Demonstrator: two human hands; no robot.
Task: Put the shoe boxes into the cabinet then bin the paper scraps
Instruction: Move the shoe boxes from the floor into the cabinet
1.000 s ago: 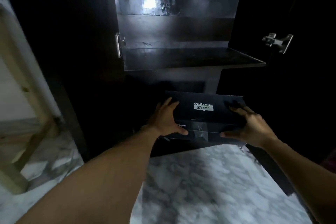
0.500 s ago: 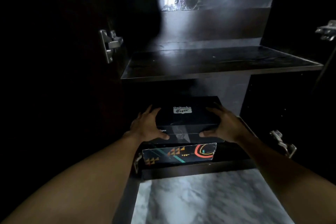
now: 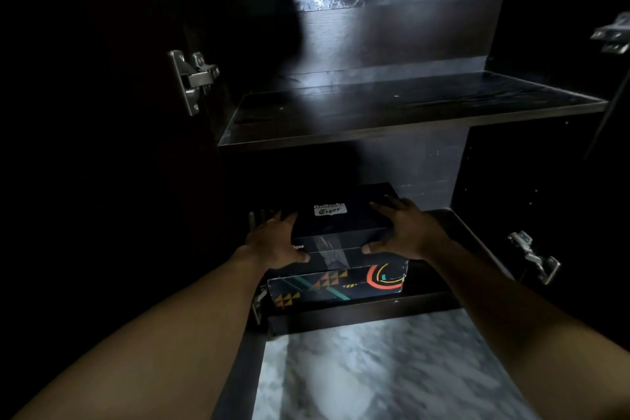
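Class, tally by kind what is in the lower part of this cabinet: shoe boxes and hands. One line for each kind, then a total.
Shoe boxes: 2, a black box stacked on a patterned box
Hands: 2, the left hand and the right hand, both holding the black box
Total: 4

My left hand (image 3: 274, 240) and right hand (image 3: 405, 232) gripped the black shoe box (image 3: 341, 218); it sat on a patterned box (image 3: 337, 286) inside the cabinet (image 3: 409, 109).
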